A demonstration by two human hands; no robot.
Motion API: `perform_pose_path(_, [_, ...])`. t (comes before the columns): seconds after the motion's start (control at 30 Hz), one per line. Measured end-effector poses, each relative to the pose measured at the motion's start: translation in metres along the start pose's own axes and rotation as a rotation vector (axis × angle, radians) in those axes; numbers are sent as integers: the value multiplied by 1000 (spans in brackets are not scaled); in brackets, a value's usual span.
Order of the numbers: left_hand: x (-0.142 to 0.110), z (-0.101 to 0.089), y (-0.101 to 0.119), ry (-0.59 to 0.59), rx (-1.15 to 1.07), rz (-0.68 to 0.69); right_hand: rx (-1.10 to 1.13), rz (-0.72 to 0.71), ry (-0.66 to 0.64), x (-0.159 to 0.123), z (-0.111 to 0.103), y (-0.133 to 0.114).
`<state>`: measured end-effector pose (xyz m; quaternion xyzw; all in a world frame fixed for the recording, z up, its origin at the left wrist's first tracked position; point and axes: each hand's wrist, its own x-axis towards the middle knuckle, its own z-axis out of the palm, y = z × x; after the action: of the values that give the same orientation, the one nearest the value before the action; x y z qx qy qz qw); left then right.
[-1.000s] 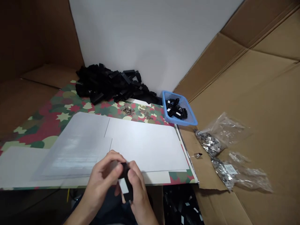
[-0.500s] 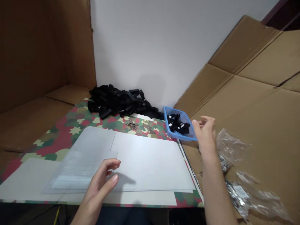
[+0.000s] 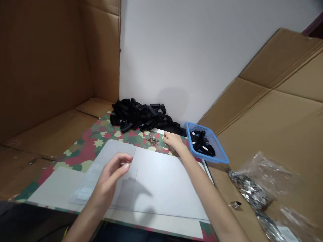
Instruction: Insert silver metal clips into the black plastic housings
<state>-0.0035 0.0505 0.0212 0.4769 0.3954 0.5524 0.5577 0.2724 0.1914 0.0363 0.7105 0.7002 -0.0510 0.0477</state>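
My left hand [image 3: 113, 171] hovers above the white sheet [image 3: 164, 181], its fingers curved and the thumb apart from them, with nothing visible between. Its shadow falls on the sheet. Farther off, my right hand [image 3: 174, 140] reaches over the back of the table, fingers curled downward. Whatever its fingertips touch is hidden. Close to its left lies a small pile of tiny metal parts [image 3: 152, 140]; a second small pile [image 3: 172, 149] shows partly under the hand. Behind them is a large heap of black plastic pieces [image 3: 141, 116].
A blue plastic basket [image 3: 222, 156] with black pieces inside stands right of my right hand. Clear bags of shiny metal parts [image 3: 252, 191] lie on cardboard at the right. A camouflage-patterned cover [image 3: 83, 151] lies under the sheets. Cardboard walls [image 3: 45, 67] stand at the left.
My right hand has moved left from beside the blue basket to the small metal parts. My left hand stays over the sheet, its fingers slightly closer together. The view has shifted.
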Motion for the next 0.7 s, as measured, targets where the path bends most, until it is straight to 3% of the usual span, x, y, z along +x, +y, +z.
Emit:
perform_pose_path(0.1, [26,-9,16,112,26,103,-55,5,-76,4,1,7])
perform_pose_path(0.2, [64,-14,31,240,187,218,-84,-8,-129,2,6,12])
perform_pose_path(0.33, [125,-14,35,281,386,253,-101,0,-127,1,15,12])
perform_pose_path(0.47, [165,-17,16,239,694,190,-86,14,-105,2,13,16])
perform_pose_path(0.6, [174,-24,-17,206,903,94,-56,43,-70,-1,8,25])
perform_pose_path(0.7, [176,-30,-33,177,928,24,-32,67,-57,-2,11,30])
